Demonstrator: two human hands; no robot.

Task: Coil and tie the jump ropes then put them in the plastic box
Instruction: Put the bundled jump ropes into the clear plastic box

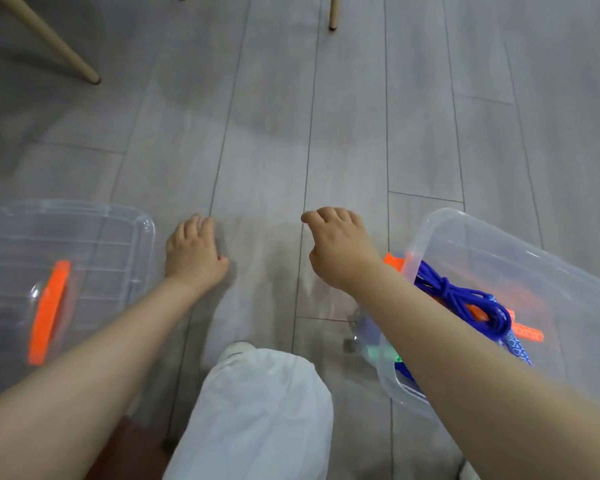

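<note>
Both grips empty, fingers loosely curled: left hand (194, 251), right hand (340, 247) over floor; blue rope (465, 299) coiled in plastic box (499, 244), likely stowed.

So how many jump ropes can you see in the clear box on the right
1 for sure: a coiled blue jump rope inside the plastic box at right. A green piece low in the box, partly behind the right forearm, may belong to another rope; more could be hidden.

Grey plank floor (274, 116) fills the scene. Two pale wooden furniture legs stand at the far side — a slanted one (54, 46) far left, another (333, 12) near the middle. Near centre, a knee in white trousers (257, 410) — a pale shoe (238, 348) just beyond it.
</note>
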